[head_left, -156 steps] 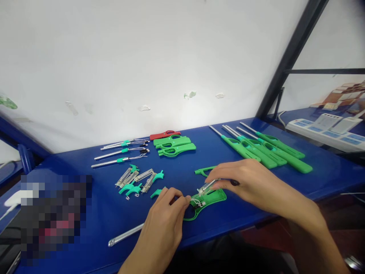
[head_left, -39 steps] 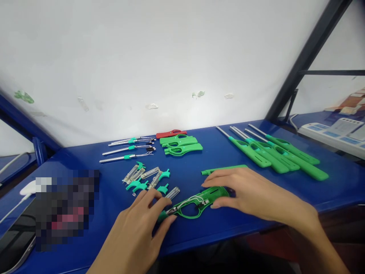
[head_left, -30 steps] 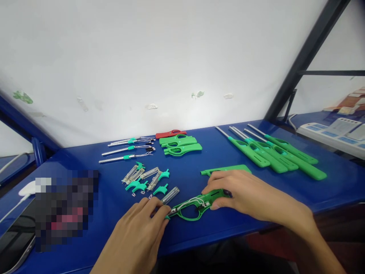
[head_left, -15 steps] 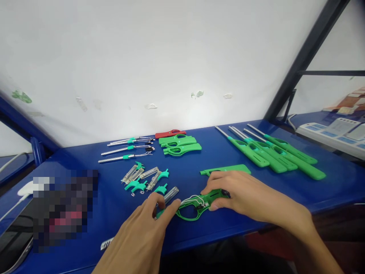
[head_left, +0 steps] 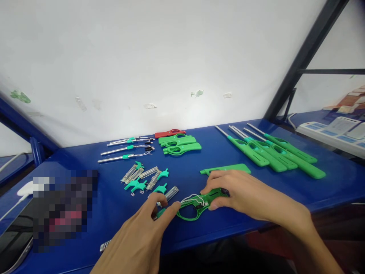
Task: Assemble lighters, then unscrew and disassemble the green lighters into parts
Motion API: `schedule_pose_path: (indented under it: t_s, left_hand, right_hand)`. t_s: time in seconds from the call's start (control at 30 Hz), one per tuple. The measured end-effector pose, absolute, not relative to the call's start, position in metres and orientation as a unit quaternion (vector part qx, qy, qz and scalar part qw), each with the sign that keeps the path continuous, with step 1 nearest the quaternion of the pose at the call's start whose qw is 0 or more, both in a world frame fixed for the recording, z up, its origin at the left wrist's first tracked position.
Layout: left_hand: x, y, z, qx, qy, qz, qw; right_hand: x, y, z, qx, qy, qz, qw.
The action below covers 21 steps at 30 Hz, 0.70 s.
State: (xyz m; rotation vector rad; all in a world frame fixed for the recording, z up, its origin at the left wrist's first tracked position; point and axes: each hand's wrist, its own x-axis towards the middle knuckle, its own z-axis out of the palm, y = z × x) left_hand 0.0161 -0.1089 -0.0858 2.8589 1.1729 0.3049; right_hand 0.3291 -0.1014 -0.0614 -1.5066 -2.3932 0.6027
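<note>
A green handle half (head_left: 189,218) with white wires and a black part inside lies near the table's front edge. My right hand (head_left: 234,194) grips its right end between thumb and fingers. Around its left end my left hand (head_left: 154,224) is closed, with a teal piece (head_left: 160,213) showing between thumb and fingers. Just behind my left hand are a clear tube (head_left: 172,193) and a teal trigger piece (head_left: 161,188). Another green handle half (head_left: 242,168) rests behind my right hand, partly covered by it.
Several metal rods with wires (head_left: 115,158) lie back left, near green shells (head_left: 185,148) and a red one (head_left: 168,134). Assembled green lighters (head_left: 308,167) lie right. Clear tubes (head_left: 148,172) and teal triggers (head_left: 139,185) sit left of centre. A blurred object (head_left: 65,213) is far left.
Both hands hold nearly the same positions and grips. The white wires by my left thumb have shifted slightly.
</note>
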Motion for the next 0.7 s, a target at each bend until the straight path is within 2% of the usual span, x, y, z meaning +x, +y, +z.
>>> schedule_pose_path:
  t_s: [0.13,0.33,0.6,0.7]
  left_hand:
    - [0.015,-0.111,-0.08,0.92,0.373,0.117,0.014]
    - [0.008,-0.113,-0.074,0.909,0.366,0.187,0.073]
    - [0.008,-0.12,-0.067,0.864,0.428,0.262,0.041]
    - [-0.002,-0.11,-0.054,0.853,0.441,0.279,-0.001]
  right_hand:
    - [0.33,-0.101,-0.063,-0.522,-0.818,0.207,0.127]
    - [0.331,-0.101,-0.064,-0.523,-0.815,0.211,0.13]
    - [0.33,-0.102,-0.06,-0.53,-0.81,0.214,0.128]
    - [0.33,-0.102,-0.061,-0.533,-0.807,0.221,0.127]
